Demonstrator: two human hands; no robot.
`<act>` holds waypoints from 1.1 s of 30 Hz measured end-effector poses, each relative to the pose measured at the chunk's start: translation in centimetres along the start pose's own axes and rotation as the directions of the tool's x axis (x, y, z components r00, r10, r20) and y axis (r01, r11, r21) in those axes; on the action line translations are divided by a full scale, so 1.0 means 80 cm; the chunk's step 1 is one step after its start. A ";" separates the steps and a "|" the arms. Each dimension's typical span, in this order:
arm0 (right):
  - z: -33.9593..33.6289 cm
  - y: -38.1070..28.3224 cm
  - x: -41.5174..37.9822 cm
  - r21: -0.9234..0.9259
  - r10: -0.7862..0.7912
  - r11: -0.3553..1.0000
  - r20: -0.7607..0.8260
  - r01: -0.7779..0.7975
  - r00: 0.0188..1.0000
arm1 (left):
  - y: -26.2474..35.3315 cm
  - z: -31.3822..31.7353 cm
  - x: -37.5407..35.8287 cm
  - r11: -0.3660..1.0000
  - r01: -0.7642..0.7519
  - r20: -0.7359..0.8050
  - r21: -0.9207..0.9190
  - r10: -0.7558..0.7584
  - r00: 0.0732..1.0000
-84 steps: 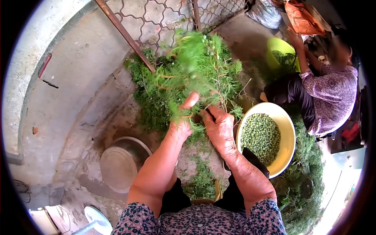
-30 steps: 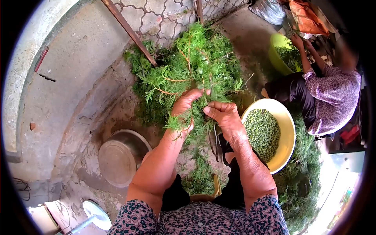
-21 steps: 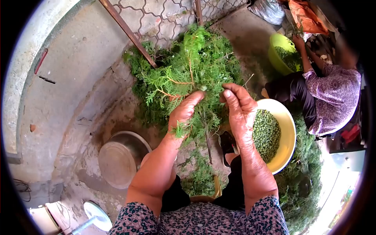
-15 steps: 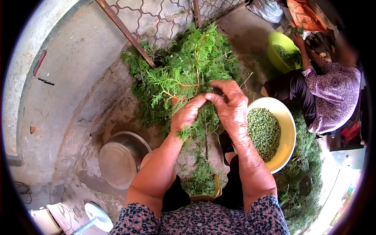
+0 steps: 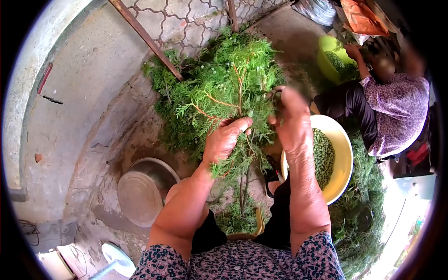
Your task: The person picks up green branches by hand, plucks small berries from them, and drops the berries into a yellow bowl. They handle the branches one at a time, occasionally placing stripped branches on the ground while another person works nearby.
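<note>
At the near left a white round stand base (image 5: 117, 259) sits on the concrete ground (image 5: 88, 88), and just beyond it an upturned metal basin (image 5: 142, 189) lies on the ground. Further right, the left hand (image 5: 224, 140) is clenched around the stem of a leafy evergreen branch (image 5: 224, 91), holding it upright over a heap of cut green sprigs (image 5: 172, 112) that lies against a metal lattice gate (image 5: 186, 18) at the far side. Just right of it the right hand (image 5: 291, 123) is raised at the edge of the branch's foliage, fingers pinched together near a sprig tip; it is blurred, so I cannot tell whether it grips anything. Under that hand, touching the person's right knee, a yellow bowl (image 5: 343, 163) holds small green cones. At the far right a second person (image 5: 396, 112) in a patterned purple top bends over a lime-green bowl (image 5: 329, 46)
</note>
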State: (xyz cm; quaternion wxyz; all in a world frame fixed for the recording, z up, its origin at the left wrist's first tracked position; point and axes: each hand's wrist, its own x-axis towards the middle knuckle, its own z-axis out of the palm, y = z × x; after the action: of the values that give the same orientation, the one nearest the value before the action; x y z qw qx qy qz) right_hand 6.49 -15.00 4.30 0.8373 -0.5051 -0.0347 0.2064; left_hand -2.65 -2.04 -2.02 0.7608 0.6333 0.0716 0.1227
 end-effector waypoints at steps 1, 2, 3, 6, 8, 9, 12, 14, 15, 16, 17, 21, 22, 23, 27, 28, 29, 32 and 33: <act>-0.008 0.001 0.003 0.130 0.008 0.992 0.006 -0.009 1.000 | 0.005 0.002 0.001 0.990 0.131 -0.045 -0.059 -0.134 0.990; -0.009 -0.002 -0.002 0.279 -0.004 0.960 0.049 -0.009 0.999 | 0.012 0.005 0.002 0.958 0.258 -0.080 -0.123 -0.268 0.960; -0.016 0.002 0.002 0.221 -0.019 0.975 0.106 -0.005 0.994 | 0.013 0.009 0.000 0.958 0.257 -0.081 -0.124 -0.268 0.960; -0.019 0.011 -0.005 0.101 0.014 0.995 0.131 -0.027 0.991 | 0.018 0.017 -0.004 0.970 0.186 -0.173 -0.158 -0.212 0.962; -0.021 0.020 -0.004 0.084 -0.027 0.996 0.136 0.016 0.990 | 0.033 0.015 0.000 0.963 0.240 -0.186 -0.124 -0.260 0.948; -0.022 0.020 -0.005 0.111 0.008 0.994 0.133 -0.023 0.991 | 0.037 0.018 -0.001 0.959 0.267 -0.232 -0.097 -0.283 0.931; -0.023 0.023 -0.005 0.142 0.071 0.986 0.140 -0.091 0.988 | 0.017 0.018 0.001 0.933 0.268 -0.226 -0.238 -0.322 0.919; -0.020 0.040 -0.003 0.066 -0.078 0.995 0.144 0.069 0.987 | 0.005 0.015 0.000 0.962 0.110 -0.149 -0.249 -0.150 0.977; -0.018 0.044 -0.003 -0.010 -0.075 0.997 0.124 0.077 0.989 | 0.007 0.016 0.003 0.943 0.127 -0.117 -0.309 -0.170 0.979; -0.014 0.047 -0.008 0.063 -0.073 0.996 0.137 0.065 0.988 | 0.010 0.017 0.005 0.919 0.144 -0.084 -0.366 -0.187 0.979; -0.009 0.053 -0.010 0.022 -0.104 0.995 0.095 0.102 0.990 | 0.017 0.018 0.005 0.904 0.191 -0.066 -0.381 -0.233 0.970; 0.001 0.062 -0.016 -0.006 -0.097 0.995 0.030 0.098 0.995 | 0.026 0.024 0.006 0.888 0.152 -0.142 -0.434 -0.234 0.962; 0.002 0.062 -0.017 0.010 -0.087 0.996 0.029 0.087 0.996 | 0.021 0.021 0.006 0.888 0.152 -0.142 -0.434 -0.234 0.962; 0.003 0.062 -0.017 0.019 -0.067 0.998 0.017 0.067 0.998 | 0.017 0.018 0.006 0.892 0.171 -0.140 -0.419 -0.250 0.958; 0.008 0.064 -0.021 -0.027 -0.094 0.995 0.019 0.095 0.995 | 0.013 0.012 0.009 0.943 0.151 -0.221 -0.296 -0.221 0.950; 0.009 0.065 -0.022 -0.027 -0.093 0.995 0.018 0.094 0.995 | 0.018 0.014 0.007 0.943 0.145 -0.230 -0.299 -0.219 0.948; 0.010 0.066 -0.023 -0.079 -0.161 0.984 0.027 0.163 0.987 | 0.022 0.017 0.006 0.952 0.103 -0.239 -0.290 -0.176 0.955; 0.010 0.069 -0.025 -0.139 -0.220 0.965 0.047 0.224 0.974 | 0.007 0.006 0.002 0.947 0.069 -0.189 -0.313 -0.133 0.973; 0.008 0.073 -0.024 -0.145 -0.240 0.959 0.051 0.245 0.970 | 0.006 0.008 0.003 0.966 0.056 -0.207 -0.251 -0.110 0.972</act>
State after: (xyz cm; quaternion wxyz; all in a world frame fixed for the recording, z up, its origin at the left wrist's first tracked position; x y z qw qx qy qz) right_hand 2.77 -12.81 -0.09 0.8150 -0.5554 -0.1254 0.1074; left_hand -2.30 -2.47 -1.40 0.8245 0.5143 0.1661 0.1676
